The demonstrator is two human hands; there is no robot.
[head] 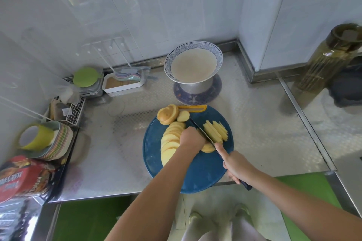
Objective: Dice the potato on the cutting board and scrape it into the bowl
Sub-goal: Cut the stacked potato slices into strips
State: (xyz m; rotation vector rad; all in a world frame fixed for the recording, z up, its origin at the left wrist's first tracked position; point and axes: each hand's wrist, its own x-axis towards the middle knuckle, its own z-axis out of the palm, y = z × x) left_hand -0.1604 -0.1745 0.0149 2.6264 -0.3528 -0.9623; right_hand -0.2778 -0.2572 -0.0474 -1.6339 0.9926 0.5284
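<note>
Right grip (238,166) was closed round the dark handle of the kitchen knife (203,133), forefinger extended along the spine. The blade lay diagonally on the blue round cutting board (203,174), edge down on a short potato stack (208,148). Left grip (191,139) was curled, knuckles up, holding that stack from the left, just beside the blade; fingertips hidden.

Location of potato: all on the board.
- cut sticks (215,132) fanned right of the blade
- shingled row of round slices (170,143) along the left side
- uncut end piece (167,114) and one loose slice (183,116) at the far edge

Patterned bowl (219,54) stood far of the board on a metal stand, apart from it. Contents could not be determined.

Handling, judged: raw potato is stiff and snaps rather than bends. Wet cut faces probably slide on one another, so a stack wants downward pressure from above, fingertips tucked back from the edge. Sticks are light and would scatter; best gathered into a bundle and held across their middle for crosscuts. Board appeared to overhang the near edge of the steel counter (264,133).
</note>
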